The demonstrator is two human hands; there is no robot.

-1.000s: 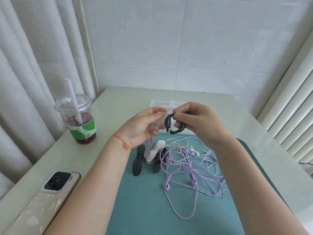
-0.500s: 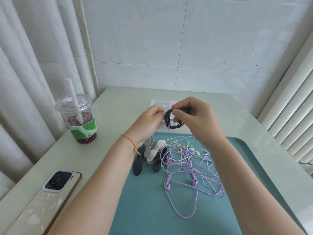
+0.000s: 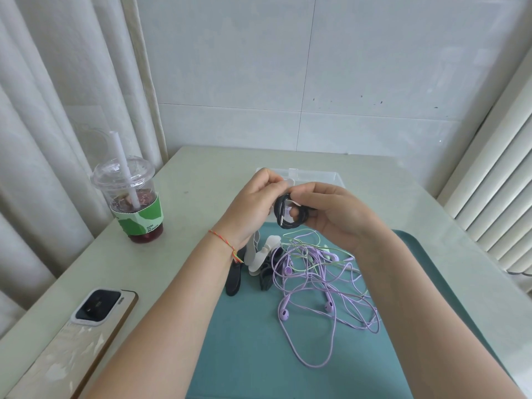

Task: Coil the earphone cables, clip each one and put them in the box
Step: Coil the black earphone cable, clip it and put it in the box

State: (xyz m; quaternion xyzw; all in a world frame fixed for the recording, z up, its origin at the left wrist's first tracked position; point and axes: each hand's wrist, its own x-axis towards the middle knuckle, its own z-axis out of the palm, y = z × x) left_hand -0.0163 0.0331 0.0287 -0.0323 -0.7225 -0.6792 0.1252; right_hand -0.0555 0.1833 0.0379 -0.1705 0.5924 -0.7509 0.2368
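Observation:
A coiled black earphone cable (image 3: 290,215) is held above the table between both hands. My right hand (image 3: 335,214) grips the coil, with a finger through its loop. My left hand (image 3: 253,205) pinches a white clip (image 3: 288,184) against the coil's left side; most of the clip is hidden. Below, a tangle of purple earphones (image 3: 316,286) and a pale green cable (image 3: 305,236) lies on the teal mat (image 3: 259,355). Loose white clips (image 3: 260,253) and black clips (image 3: 233,279) sit left of the tangle. The clear plastic box (image 3: 325,175) stands behind my hands.
A plastic cup with a dark drink and a straw (image 3: 134,203) stands at the left of the table. A phone (image 3: 74,338) lies face down near the front left edge. Curtains hang at the left, a radiator at the right.
Both hands have lifted slightly with the black coil and closed in on it. My left hand has brought the white clip onto the coil's left side.

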